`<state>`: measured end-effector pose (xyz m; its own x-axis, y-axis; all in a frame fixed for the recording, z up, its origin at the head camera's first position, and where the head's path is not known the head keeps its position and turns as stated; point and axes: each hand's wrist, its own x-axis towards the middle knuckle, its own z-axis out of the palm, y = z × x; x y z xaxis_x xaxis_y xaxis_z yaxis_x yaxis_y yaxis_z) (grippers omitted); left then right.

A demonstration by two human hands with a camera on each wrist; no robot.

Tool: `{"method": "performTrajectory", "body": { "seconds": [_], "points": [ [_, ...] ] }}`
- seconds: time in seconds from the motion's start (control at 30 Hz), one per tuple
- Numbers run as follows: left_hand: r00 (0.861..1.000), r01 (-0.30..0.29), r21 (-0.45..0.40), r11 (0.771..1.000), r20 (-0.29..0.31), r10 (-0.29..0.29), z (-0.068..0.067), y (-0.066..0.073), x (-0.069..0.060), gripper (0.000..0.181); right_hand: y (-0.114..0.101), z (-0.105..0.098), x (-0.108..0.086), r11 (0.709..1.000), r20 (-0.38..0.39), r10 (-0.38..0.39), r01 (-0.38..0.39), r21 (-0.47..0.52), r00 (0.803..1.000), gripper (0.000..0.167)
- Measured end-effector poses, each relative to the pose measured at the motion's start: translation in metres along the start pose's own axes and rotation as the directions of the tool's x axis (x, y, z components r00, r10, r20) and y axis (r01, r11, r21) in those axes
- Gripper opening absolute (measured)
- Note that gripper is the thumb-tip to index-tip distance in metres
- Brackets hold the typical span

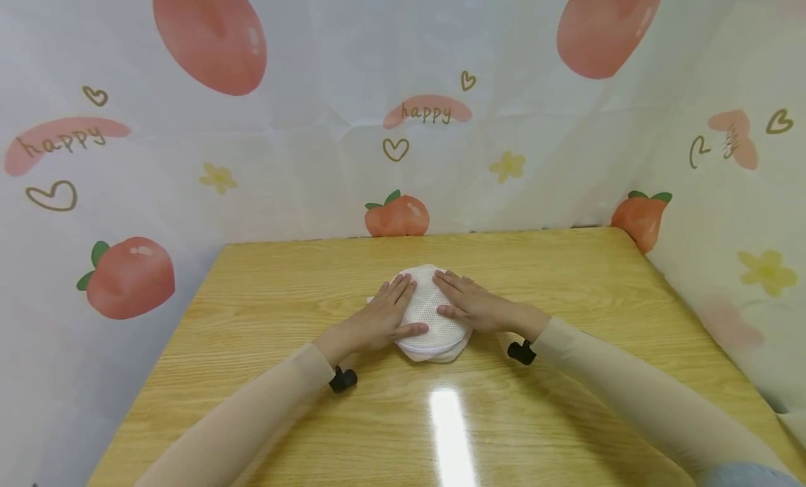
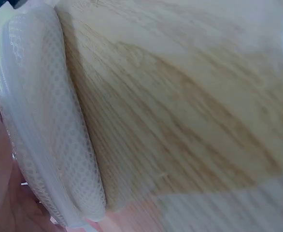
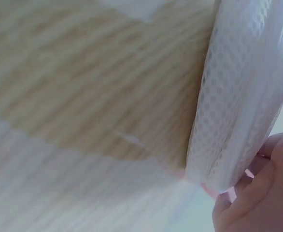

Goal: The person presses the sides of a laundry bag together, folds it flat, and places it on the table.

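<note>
A round white mesh laundry bag (image 1: 431, 301) with a smooth white band along its edge lies near the middle of the wooden table. My left hand (image 1: 380, 317) rests on its left side, fingers straight and thumb spread toward the near edge. On the right side lies my right hand (image 1: 480, 306), also with straight fingers, its thumb reaching over the mesh. Seen edge-on in the left wrist view, the bag (image 2: 52, 106) is a padded, layered thickness beside the left hand (image 2: 4, 169). In the right wrist view, fingers of the right hand (image 3: 267, 193) touch the bag's side (image 3: 228, 92).
The wooden tabletop (image 1: 271, 284) stretches around the bag, with a light reflection (image 1: 450, 431) near its front. A white cloth (image 1: 302, 172) printed with fruit, hearts and flowers hangs behind and along both sides. Each wrist carries a small black camera (image 1: 343, 380).
</note>
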<state>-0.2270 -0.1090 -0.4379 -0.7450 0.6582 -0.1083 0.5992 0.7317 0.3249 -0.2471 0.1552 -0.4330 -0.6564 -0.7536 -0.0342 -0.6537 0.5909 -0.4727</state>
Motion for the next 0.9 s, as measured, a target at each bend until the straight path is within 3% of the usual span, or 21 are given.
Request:
{"method": "performTrajectory", "body": {
  "seconds": [0.2,0.47,0.67,0.9],
  "points": [
    [1.0,-0.025,0.002,1.0,-0.004,0.025,-0.001,0.006,-0.008,0.1,0.004,-0.005,0.006,1.0,0.021,0.026,-0.026,-0.009,0.999,0.071],
    [0.997,-0.076,0.119,0.99,0.004,0.076,0.004,0.009,-0.014,0.126,0.013,-0.009,0.019,1.0,0.029,0.024,-0.024,0.013,0.999,0.073],
    [0.997,-0.077,0.158,0.985,-0.01,0.079,0.006,0.009,-0.013,0.126,0.02,-0.013,0.032,0.991,0.053,0.05,-0.056,0.119,0.997,0.077],
    [0.979,-0.184,0.198,0.963,-0.047,0.197,-0.006,0.002,-0.016,0.11,0.031,-0.017,0.039,0.958,0.033,0.116,-0.121,0.261,0.993,0.079]
  ]
}}
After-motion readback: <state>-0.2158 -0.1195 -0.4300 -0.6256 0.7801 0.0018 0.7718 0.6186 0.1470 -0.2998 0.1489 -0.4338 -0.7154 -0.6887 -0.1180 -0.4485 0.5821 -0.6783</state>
